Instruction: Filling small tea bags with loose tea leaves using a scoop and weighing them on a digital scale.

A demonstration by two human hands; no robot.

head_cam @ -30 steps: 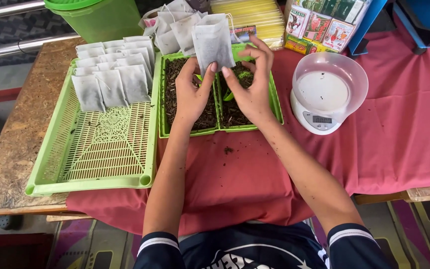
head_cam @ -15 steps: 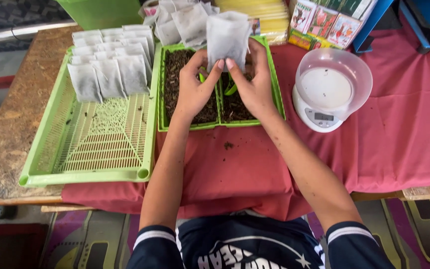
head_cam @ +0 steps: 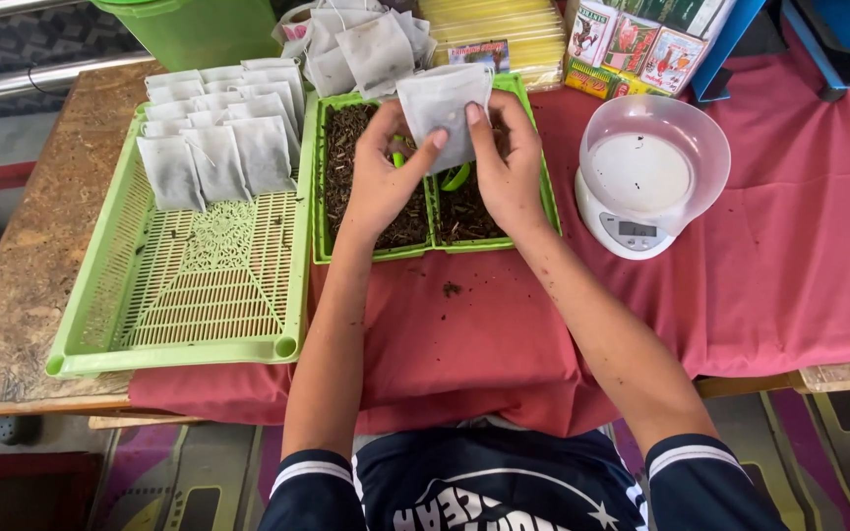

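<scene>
Both hands' point(head_cam: 386, 182) point(head_cam: 506, 172) grip on white pouch point(head_cam: 437, 103) above leaf-filled green trays point(head_cam: 376, 254).

bare forearms, short dark navy sleeves point(head_cam: 312, 487) with white stripe trim, matching navy jersey point(head_cam: 489, 487) with white print on front

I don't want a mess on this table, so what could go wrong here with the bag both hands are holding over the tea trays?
1. The white filter bag is pinched only at its edges by the left hand and right hand; if it tips, leaves may fall.
2. Crumbs already lie on the red cloth, so more could scatter there.
3. The scale stands close by the right elbow's path; a wide move might bump it.
</scene>
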